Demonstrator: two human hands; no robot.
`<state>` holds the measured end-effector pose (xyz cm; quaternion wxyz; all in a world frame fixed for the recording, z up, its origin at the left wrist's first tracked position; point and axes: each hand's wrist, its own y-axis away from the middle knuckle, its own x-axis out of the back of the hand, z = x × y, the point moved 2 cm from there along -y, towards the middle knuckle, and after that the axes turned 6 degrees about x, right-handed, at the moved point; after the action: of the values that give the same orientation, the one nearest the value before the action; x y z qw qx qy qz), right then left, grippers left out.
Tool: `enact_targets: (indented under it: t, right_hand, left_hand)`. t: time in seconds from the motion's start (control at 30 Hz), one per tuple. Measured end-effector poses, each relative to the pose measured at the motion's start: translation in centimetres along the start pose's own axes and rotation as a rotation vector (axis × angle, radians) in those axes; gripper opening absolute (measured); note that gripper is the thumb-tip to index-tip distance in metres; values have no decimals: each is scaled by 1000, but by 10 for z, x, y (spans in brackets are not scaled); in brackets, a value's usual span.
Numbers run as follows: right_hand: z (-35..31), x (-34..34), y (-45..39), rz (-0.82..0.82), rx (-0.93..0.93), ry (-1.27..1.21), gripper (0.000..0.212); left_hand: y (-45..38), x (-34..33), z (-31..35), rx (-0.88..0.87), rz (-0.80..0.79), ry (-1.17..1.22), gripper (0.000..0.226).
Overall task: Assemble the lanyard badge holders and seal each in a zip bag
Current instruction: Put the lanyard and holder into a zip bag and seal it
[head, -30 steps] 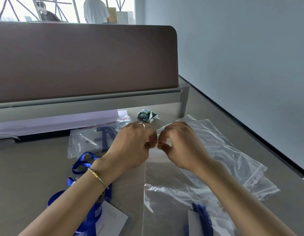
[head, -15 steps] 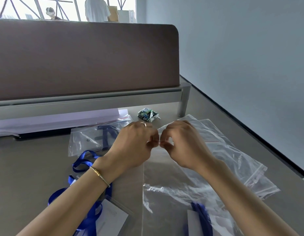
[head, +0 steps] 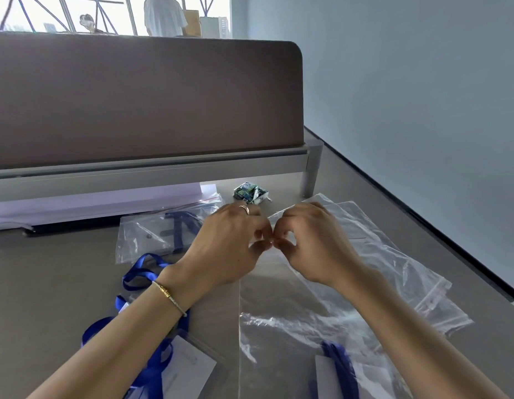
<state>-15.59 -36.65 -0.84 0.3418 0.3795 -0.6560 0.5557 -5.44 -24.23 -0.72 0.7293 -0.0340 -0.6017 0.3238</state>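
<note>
Zip bag [head: 281,300] lying flat on desk [head: 48,283], badge holder with blue lanyard [head: 340,370] inside; your left hand [head: 230,249] and right hand [head: 313,246] pinching its top seal edge.

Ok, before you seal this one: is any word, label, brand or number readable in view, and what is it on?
No text can be read in this view.
Small blue-green packet: printed pattern, too blurred to read.
Badge card by the blue lanyard: faint marks, too small to read.
Zip bag pinched by left hand and right hand: no print visible.
</note>
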Motion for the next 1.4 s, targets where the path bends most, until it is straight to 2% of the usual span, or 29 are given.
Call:
enact_targets:
  t: [0.2, 0.3, 0.4, 0.47, 0.57, 0.77, 1.4]
  right_hand:
    - [5, 0, -2, -18, -52, -34, 4]
    - [9, 5, 0, 6, -97, -19, 9]
    - [5, 3, 0, -2, -61, 34, 15]
    - [2, 2, 0, 9, -52, 32, 16]
    - [0, 1, 0, 31, -27, 41, 16]
    - [6, 3, 0, 11, -43, -67, 3]
    - [25, 14, 2, 63, -141, -170, 8]
  left_hand:
    - [-1, 0, -9, 33, 59, -18, 24]
    - [-1, 1, -10, 58, 69, -17, 19]
    - [1, 1, -4, 38, 17, -42, 6]
    - [1, 1, -3, 33, -3, -28, 9]
    - [1, 1, 0, 25, 6, 1, 3]
    - [1, 3, 0, 68, 5, -21, 15]
    - [-3, 6, -10, 100, -27, 3, 12]
